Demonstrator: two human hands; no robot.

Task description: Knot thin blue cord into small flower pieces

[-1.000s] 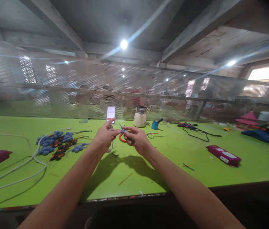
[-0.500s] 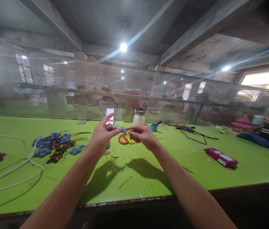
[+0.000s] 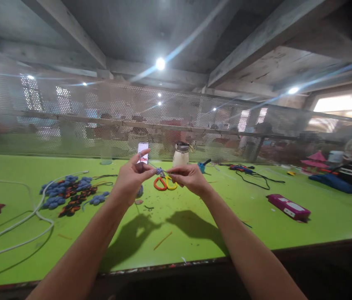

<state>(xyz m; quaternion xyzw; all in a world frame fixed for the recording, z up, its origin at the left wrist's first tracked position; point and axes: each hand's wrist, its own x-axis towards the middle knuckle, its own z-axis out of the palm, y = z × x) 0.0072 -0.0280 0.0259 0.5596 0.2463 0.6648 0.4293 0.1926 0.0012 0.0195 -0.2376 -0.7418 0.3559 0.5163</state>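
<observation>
A small piece of blue crochet work (image 3: pixel 159 171) is pinched between the thumb and fingers of my left hand (image 3: pixel 132 177). Blue yarn passes over the raised index finger of that hand. From the right, my right hand (image 3: pixel 190 178) closes its fingertips on a thin crochet hook (image 3: pixel 166 171), mostly hidden, whose tip meets the blue piece. Below the fingertips lie scissors (image 3: pixel 160 183) with one red and one yellow handle loop. A ball of blue yarn (image 3: pixel 140 191) shows partly behind my left wrist.
Blue and dark-orange crocheted flowers (image 3: pixel 76 193) lie left beside a white cable (image 3: pixel 43 196). A phone (image 3: pixel 143 152) stands behind my left hand, near a lidded jar (image 3: pixel 180 155) and a blue pot (image 3: pixel 201 167). A purple box (image 3: pixel 288 207) lies right. Mesh (image 3: pixel 194 116) borders the green table (image 3: pixel 210 246).
Both hands keep nearly the same place and grip, with small finger shifts at the blue piece. The whole view has shifted slightly.
</observation>
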